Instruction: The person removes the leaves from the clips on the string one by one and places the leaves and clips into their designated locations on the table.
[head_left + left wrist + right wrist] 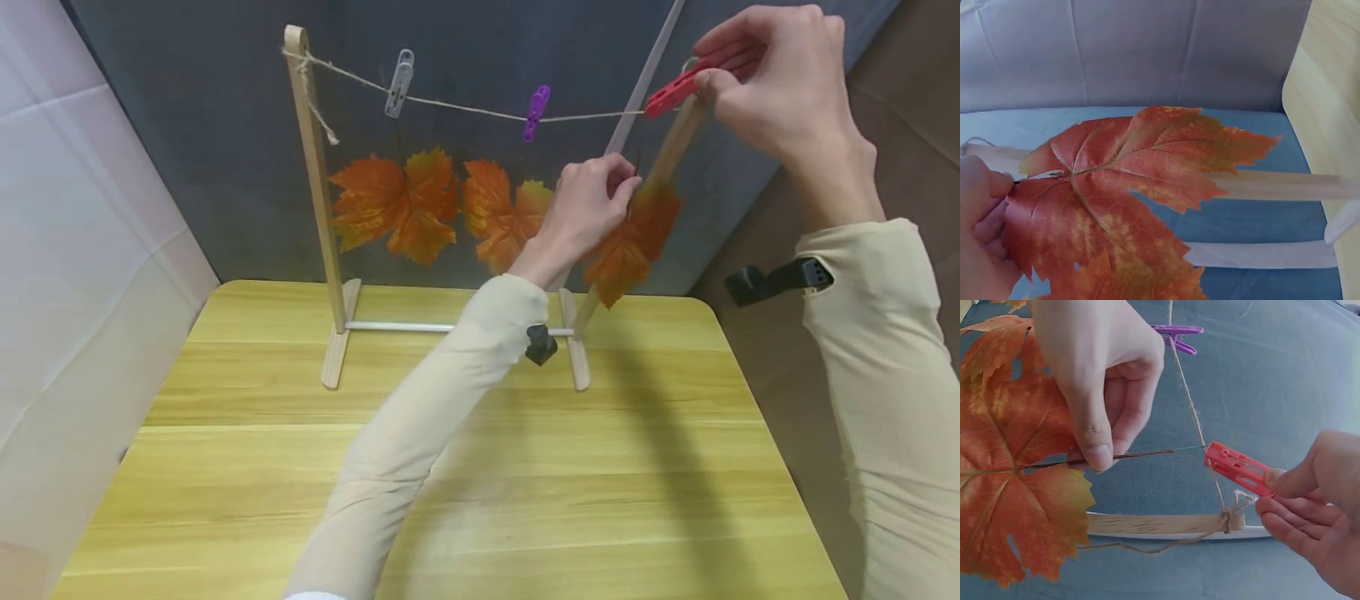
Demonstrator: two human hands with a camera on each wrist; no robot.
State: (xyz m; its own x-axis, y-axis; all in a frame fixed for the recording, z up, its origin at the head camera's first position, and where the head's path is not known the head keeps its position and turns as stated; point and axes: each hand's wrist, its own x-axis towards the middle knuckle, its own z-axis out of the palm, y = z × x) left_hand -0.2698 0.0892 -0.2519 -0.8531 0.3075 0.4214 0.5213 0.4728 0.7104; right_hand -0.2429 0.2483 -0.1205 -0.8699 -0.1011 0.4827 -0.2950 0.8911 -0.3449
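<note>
My left hand (588,200) pinches the dark stem (1144,454) of an orange-red artificial maple leaf (1116,187), which hangs below the twine (465,107). A thin green tip of that stem reaches the front end of a red clothespin (1238,467). Thumb and fingers of my right hand (798,87) pinch the clothespin's rear end, close to the right post. Its front end is at the twine; whether it clamps the stem I cannot tell. Further left on the twine, a purple clothespin (536,113) and a grey clothespin (400,83) have two more leaves (408,204) below them.
The wooden rack has a left post (315,175), a right post (678,142) and a white bottom rod (397,327). It stands at the back of a wood-grain table (247,467). Dark cloth (480,33) hangs behind. A loose twine end (322,121) dangles by the left post.
</note>
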